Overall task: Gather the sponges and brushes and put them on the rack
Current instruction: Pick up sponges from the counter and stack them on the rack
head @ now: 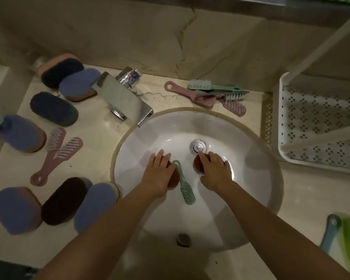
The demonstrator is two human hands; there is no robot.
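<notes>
Both forearms are extended into the white sink basin [251, 178]; the left hand [160, 174] is laid palm-down on a brown sponge [175, 181], fingers spread over it rather than curled shut, and whether the sponge is actually gripped cannot be told; the right hand [214, 170] is likewise pressed flat over a second brown sponge [197, 163], of which only an edge is seen beside the fingers; between the two hands a green brush [185, 183] is lain in the basin, its looped handle end touching the left fingertips; just beyond the right fingertips the chrome drain [198, 146] is seen. Left of the left hand, on the counter [101, 138], purple and dark sponges [65, 201] are scattered, with two pink brushes [55, 156] lying crossed among them; further sponges [69, 77] are grouped beyond, near the chrome faucet [123, 98]. Beyond the right hand, past the basin's rim, a heap of pink and green brushes [214, 93] is piled; well to the right of the right hand the white perforated rack [319, 122] is stood.
</notes>
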